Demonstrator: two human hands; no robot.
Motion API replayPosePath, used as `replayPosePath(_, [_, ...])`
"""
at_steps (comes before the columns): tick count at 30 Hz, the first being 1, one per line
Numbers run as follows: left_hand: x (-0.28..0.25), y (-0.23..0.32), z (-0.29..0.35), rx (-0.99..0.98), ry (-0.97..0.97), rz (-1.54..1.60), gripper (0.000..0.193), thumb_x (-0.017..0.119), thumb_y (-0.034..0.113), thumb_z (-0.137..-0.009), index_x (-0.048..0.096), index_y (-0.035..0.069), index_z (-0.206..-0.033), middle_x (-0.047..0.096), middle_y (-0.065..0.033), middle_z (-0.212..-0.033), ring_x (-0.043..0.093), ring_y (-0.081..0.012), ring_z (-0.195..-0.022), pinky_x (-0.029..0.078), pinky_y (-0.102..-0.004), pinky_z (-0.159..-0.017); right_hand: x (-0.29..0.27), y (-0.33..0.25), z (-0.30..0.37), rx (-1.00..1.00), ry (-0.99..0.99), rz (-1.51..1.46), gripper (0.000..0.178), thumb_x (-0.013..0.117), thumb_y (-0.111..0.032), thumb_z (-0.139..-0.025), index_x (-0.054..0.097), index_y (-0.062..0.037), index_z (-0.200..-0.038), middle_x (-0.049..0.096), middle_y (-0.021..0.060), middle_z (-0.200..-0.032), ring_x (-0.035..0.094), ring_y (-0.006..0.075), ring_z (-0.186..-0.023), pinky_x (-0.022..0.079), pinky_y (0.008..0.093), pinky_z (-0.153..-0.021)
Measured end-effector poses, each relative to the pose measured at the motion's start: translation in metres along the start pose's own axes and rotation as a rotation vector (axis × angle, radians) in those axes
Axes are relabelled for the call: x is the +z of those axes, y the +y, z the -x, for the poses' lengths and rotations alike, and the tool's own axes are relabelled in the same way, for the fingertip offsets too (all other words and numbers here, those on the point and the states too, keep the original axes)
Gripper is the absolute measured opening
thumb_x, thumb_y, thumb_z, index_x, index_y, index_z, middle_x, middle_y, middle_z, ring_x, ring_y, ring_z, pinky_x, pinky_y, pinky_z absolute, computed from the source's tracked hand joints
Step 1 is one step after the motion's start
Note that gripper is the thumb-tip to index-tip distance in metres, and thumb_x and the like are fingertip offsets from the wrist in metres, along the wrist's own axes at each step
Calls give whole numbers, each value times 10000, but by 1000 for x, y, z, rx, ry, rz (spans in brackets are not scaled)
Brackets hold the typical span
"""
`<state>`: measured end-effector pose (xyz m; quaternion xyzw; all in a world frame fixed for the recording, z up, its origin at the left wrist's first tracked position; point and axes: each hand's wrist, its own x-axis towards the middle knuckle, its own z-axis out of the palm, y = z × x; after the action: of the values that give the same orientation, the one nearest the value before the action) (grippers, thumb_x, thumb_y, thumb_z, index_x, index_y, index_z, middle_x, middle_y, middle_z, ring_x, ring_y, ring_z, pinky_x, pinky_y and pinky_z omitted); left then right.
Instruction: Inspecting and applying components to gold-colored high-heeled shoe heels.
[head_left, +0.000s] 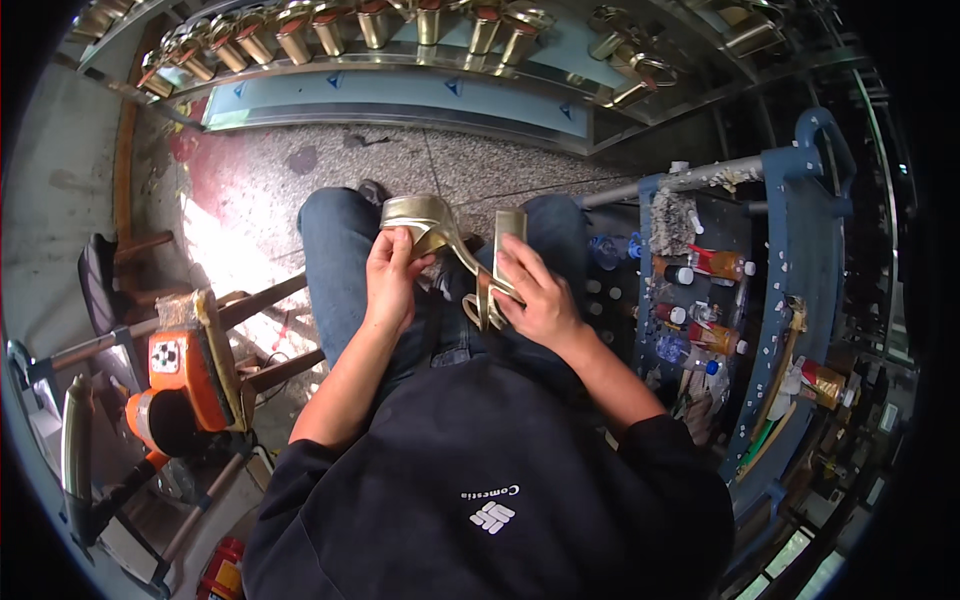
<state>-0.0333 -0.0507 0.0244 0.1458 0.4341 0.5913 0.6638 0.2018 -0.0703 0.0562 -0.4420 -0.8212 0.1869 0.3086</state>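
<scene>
A gold high-heeled sandal (462,252) lies across my lap, turned sideways between my hands. My left hand (390,285) pinches the wide band at its toe end, thumb on top. At the heel end, my right hand (543,305) grips the shoe, its fingers laid against the block heel and the back strap. The heel rises upright past my right fingertips. Part of the strap loops below, near my right thumb. My palms hide some of the sole.
A metal rack (400,60) with a row of gold heeled shoes runs along the far side. To my left, an orange-and-black power tool (185,385) sits by wooden bars. A blue-framed shelf (785,290) at my right holds several bottles (720,265).
</scene>
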Motion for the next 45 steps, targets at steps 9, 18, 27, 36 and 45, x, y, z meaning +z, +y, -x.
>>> replayPosePath(9, [11,10,-43,-10,-123,-175,208,564,288,-1087,600,85,-1061,657,-60,-1094,658,-123,-898,555,-254,-834,-12,21,-26,22,20,-36,493,804,4,-775,659,7,-1246,563,221,-1430,705,332,-1040,606,361,-770])
replayPosePath(18, [-8,-17,-71,-139,-88,79,221,578,292,-1080,624,79,-1040,654,-36,-1047,661,-131,-906,556,-268,-838,-13,25,-19,90,61,-171,499,783,-58,-831,619,21,-1295,518,220,-1465,687,258,-910,569,297,-760])
replayPosePath(27, [-19,-51,-74,-187,-171,20,198,587,284,-1074,633,92,-1058,672,-36,-1054,679,-148,-944,549,-279,-862,-70,137,81,989,838,-388,345,623,-139,-1005,579,27,-1305,653,107,-1161,655,150,-772,514,247,-665])
replayPosePath(36, [-21,-69,-65,-239,-257,59,145,582,225,-1072,599,85,-1035,688,-72,-1065,701,-196,-1020,553,-308,-930,-104,186,101,1078,902,-162,454,702,-245,-969,559,15,-1312,660,104,-1082,636,135,-697,495,258,-589])
replayPosePath(45, [-43,-74,-68,-361,-221,136,180,577,213,-1071,595,41,-1118,685,-130,-1090,737,-243,-1003,607,-292,-905,-140,244,86,972,566,547,577,711,-332,-931,543,17,-1359,689,175,-1154,693,304,-851,564,400,-717])
